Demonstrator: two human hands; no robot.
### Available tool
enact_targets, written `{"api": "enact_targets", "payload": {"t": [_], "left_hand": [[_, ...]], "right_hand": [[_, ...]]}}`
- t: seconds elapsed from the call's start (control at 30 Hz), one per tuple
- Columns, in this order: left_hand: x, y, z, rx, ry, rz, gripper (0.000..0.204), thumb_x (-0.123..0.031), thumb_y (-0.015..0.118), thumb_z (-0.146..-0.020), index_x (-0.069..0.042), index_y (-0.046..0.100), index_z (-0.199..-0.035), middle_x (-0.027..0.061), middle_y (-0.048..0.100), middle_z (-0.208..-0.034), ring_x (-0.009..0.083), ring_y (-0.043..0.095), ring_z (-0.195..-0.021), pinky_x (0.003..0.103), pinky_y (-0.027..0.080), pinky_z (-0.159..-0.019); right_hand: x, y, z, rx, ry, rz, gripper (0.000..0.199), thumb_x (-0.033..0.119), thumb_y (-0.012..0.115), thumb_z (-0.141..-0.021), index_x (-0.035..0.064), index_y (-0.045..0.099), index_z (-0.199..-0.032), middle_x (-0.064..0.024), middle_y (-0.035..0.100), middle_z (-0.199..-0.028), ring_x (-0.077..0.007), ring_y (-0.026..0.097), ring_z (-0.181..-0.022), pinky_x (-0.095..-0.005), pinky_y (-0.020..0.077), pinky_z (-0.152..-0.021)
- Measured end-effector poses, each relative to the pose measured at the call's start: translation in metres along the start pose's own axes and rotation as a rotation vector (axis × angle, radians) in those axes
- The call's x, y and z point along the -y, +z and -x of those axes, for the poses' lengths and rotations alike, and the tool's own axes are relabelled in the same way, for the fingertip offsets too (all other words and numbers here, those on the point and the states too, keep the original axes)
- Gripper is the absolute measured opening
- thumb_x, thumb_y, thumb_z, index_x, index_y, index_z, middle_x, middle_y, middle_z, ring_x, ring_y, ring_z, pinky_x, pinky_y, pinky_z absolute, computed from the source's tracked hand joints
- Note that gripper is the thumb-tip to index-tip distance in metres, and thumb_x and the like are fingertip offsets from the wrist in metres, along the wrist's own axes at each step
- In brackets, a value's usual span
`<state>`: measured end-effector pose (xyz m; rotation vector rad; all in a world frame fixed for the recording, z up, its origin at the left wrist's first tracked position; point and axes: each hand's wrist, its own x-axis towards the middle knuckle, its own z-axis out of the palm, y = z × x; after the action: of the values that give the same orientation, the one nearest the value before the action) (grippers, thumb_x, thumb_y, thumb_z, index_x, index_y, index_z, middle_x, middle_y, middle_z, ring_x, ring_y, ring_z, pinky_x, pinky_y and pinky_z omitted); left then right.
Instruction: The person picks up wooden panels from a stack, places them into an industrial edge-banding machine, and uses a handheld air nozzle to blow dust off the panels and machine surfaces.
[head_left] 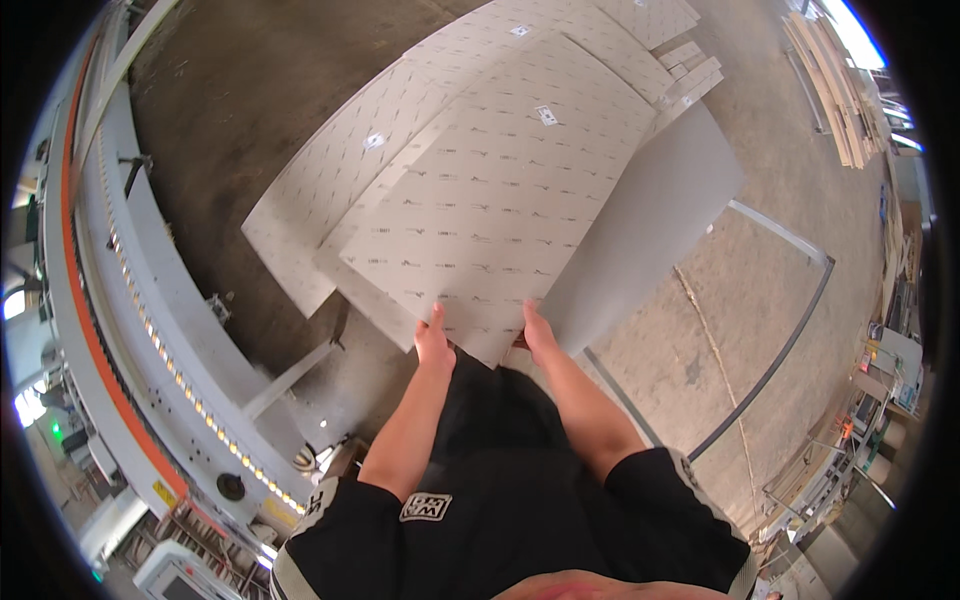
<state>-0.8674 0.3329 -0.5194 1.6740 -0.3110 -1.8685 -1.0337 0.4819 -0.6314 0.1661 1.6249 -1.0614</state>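
Concrete floor (780, 270) is seen under a stack of boards. Top board (500, 200) is grasped at its near edge by left hand (433, 343) and right hand (537, 335); its length runs away from both grips.

Black short-sleeved shirt (520, 500) – white sleeve trim, white chest patch (426, 507); forearms bare – no gloves.

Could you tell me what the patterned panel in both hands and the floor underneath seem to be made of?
The top panel looks like a rigid laminated board, probably wood-based, under a matte pale film with repeated small marks; it stays flat while the left hand and right hand hold its near edge. The core cannot be seen. The floor looks like bare concrete: grey-brown, mottled and scuffed.
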Motion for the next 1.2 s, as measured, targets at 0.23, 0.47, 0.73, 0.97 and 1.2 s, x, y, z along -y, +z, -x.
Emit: {"api": "enact_targets", "payload": {"t": [0.23,0.47,0.73,0.97,1.2], "left_hand": [[-0.035,-0.152,0.091,-0.152,0.139,0.026,0.034,-0.026,0.073,-0.096,-0.005,0.063,-0.12,0.0065,0.068,-0.118,0.0239,0.066,-0.108,0.044,0.056,-0.093],[-0.029,-0.325,0.211,-0.402,0.213,-0.086,0.032,-0.034,0.07,-0.098,-0.005,0.066,-0.109,0.0061,0.069,-0.108,0.0203,0.067,-0.099,0.038,0.056,-0.087],[-0.019,-0.449,0.284,-0.737,0.413,-0.142,0.047,-0.045,0.061,-0.101,-0.012,0.048,-0.07,-0.0081,0.032,-0.065,0.0066,0.028,-0.06,0.031,0.024,-0.053],[-0.004,-0.621,0.308,-0.748,0.415,0.06,0.048,-0.044,0.057,-0.104,-0.011,0.055,-0.069,-0.0084,0.036,-0.06,0.0063,0.031,-0.054,0.03,0.024,-0.049],[0.02,-0.792,0.331,-0.771,0.531,-0.021,0.051,-0.044,0.054,-0.104,0.002,0.071,-0.093,0.0025,0.064,-0.076,0.0115,0.055,-0.069,0.031,0.046,-0.065]], "right_hand": [[0.023,-0.023,0.068,0.208,0.111,-0.006,0.077,0.065,0.055,-0.095,0.0023,0.051,-0.139,-0.0116,0.065,-0.129,-0.0217,0.064,-0.114,-0.0388,0.0527,-0.085],[-0.031,-0.047,0.012,0.011,0.145,-0.181,0.085,0.068,0.054,-0.092,0.0096,0.039,-0.152,-0.0088,0.053,-0.145,-0.0261,0.052,-0.127,-0.0462,0.0483,-0.098],[-0.109,0.012,0.053,-0.069,0.193,-0.289,0.055,0.053,0.042,-0.106,0.0127,0.052,-0.142,-0.0061,0.06,-0.136,-0.0252,0.057,-0.122,-0.0474,0.0476,-0.1],[-0.164,0.047,0.191,0.099,0.047,-0.238,0.054,0.055,0.051,-0.103,0.0132,0.054,-0.137,-0.0032,0.064,-0.127,-0.0205,0.061,-0.11,-0.0358,0.052,-0.085],[-0.227,0.114,0.327,0.197,-0.068,-0.138,0.053,0.056,0.057,-0.1,0.0159,0.057,-0.134,0.002,0.066,-0.122,-0.014,0.061,-0.105,-0.0331,0.0499,-0.081]]}}
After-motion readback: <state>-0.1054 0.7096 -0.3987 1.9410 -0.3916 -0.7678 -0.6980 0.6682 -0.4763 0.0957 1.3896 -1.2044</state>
